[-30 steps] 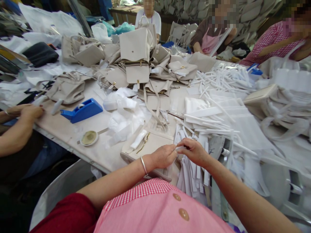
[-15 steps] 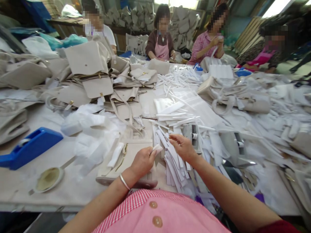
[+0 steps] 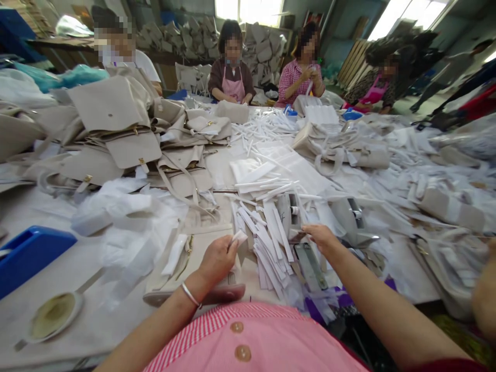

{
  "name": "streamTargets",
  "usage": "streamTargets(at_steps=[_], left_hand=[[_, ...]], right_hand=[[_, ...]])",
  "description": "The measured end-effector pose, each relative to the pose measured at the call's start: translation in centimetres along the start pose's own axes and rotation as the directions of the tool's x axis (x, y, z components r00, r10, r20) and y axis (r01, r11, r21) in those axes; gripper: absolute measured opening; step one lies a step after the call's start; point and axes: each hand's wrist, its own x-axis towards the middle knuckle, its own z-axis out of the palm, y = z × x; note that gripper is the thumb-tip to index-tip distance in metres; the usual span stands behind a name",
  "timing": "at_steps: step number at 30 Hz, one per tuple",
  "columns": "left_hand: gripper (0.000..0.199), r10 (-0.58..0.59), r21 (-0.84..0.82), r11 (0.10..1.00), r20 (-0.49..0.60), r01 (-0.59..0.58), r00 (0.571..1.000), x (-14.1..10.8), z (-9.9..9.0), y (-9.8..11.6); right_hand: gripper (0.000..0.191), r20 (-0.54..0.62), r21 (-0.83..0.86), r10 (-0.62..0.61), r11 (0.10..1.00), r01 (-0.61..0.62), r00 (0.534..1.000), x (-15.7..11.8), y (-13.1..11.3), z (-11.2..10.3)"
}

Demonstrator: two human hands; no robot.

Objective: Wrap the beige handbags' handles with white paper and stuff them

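My left hand (image 3: 217, 259), with a white bangle at its wrist, is closed on a small folded white wrapping piece (image 3: 241, 237). It hovers over a beige handbag (image 3: 209, 253) that lies flat in front of me. The bag has a gold chain or zip (image 3: 188, 253) and a white-wrapped strip (image 3: 174, 255) on it. My right hand (image 3: 323, 238) reaches with outstretched fingers to the near end of a grey tape dispenser (image 3: 285, 213). Whether the fingertips touch tape there is too small to tell. Flat white strips (image 3: 267, 248) lie in a heap between my hands.
Beige bags (image 3: 112, 113) are piled at left. A blue tape dispenser (image 3: 34, 258) and a round dish (image 3: 54, 316) lie at front left. Another grey dispenser (image 3: 351, 219) and a grey-green oblong object (image 3: 311, 266) are at right. Several co-workers sit across the table (image 3: 219, 168).
My right hand has moved from above the white strips to the right, to the grey dispenser's near end. My left hand keeps hold of the white piece. The view has shifted to the right.
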Motion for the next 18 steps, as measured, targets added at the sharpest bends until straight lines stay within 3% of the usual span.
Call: streamTargets(at_steps=[4,7,11,18], left_hand=[[0.034,-0.005,0.018,1.000,-0.017,0.005,1.000,-0.2,0.0,0.0],[0.033,-0.003,0.057,0.998,-0.038,0.005,0.999,-0.3,0.2,0.0],[0.032,0.002,0.129,0.992,-0.056,0.005,0.998,-0.5,0.1,0.1],[0.031,-0.012,0.189,0.981,-0.128,0.036,0.992,-1.3,-0.1,0.6]], right_hand=[[0.018,-0.031,0.024,0.035,0.999,-0.034,0.999,-2.8,1.1,-0.7],[0.016,-0.005,0.049,0.134,0.990,-0.133,0.991,-4.0,2.8,0.5],[0.010,-0.004,0.028,0.170,0.985,-0.170,0.985,-3.5,3.8,2.1],[0.014,0.027,-0.139,0.121,0.983,-0.116,0.992,-3.0,3.4,1.7]])
